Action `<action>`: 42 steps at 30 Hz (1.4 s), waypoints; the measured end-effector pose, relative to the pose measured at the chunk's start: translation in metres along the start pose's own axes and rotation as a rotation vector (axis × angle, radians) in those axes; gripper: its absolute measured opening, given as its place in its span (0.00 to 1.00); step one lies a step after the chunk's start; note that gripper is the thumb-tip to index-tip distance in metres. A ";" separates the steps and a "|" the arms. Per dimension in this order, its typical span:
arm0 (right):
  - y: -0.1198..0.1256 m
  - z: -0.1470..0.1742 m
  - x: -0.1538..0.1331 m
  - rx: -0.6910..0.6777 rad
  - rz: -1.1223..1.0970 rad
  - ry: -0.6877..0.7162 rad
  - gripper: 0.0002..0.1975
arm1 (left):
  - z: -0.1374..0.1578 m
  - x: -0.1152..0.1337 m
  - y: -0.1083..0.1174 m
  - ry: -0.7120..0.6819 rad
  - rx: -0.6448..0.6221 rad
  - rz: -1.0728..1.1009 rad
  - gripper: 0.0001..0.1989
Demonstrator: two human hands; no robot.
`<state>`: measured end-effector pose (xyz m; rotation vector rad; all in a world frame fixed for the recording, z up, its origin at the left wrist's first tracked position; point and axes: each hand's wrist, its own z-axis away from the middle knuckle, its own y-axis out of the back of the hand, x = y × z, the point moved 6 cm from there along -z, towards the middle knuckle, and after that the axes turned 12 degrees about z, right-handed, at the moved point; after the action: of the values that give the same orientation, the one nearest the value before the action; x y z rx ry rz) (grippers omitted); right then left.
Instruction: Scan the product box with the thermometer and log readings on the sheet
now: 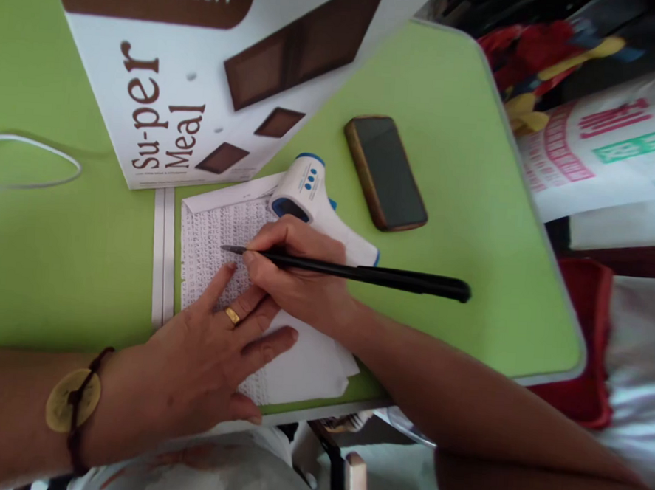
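In the head view, my right hand point(303, 273) is closed around a black pen point(408, 279). The pen's tip points left over a sheet of paper point(303, 365) covered with rows of small handwriting; whether it touches the sheet I cannot tell. Flat on the lower part of that paper lies my left hand point(210, 345), fingers spread, with a ring and a corded bracelet on it. A white and blue infrared thermometer point(329, 223) rests just beyond my right hand, its handle partly hidden by it.
A white and brown box point(176, 80) stands behind the paper. To the right lies a smartphone point(390, 175) on the green table point(485, 284). At the left a white cable point(61, 156) loops. Past the table's right edge are a printed white bag point(606, 136) and a red stool-like object point(582, 342).
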<state>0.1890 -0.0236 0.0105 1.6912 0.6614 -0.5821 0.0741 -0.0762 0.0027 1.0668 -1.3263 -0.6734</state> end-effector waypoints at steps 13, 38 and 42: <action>0.001 0.000 -0.001 0.030 0.022 0.015 0.06 | 0.000 0.000 0.001 0.003 -0.029 0.006 0.43; 0.004 0.000 -0.001 0.095 -0.009 0.037 0.07 | 0.000 0.000 0.002 -0.004 -0.035 0.001 0.43; 0.004 0.000 -0.001 0.085 -0.003 0.020 0.06 | -0.001 0.000 0.001 -0.001 -0.045 -0.007 0.43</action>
<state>0.1909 -0.0245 0.0141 1.7779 0.6618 -0.6034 0.0747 -0.0755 0.0033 1.0349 -1.3032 -0.7058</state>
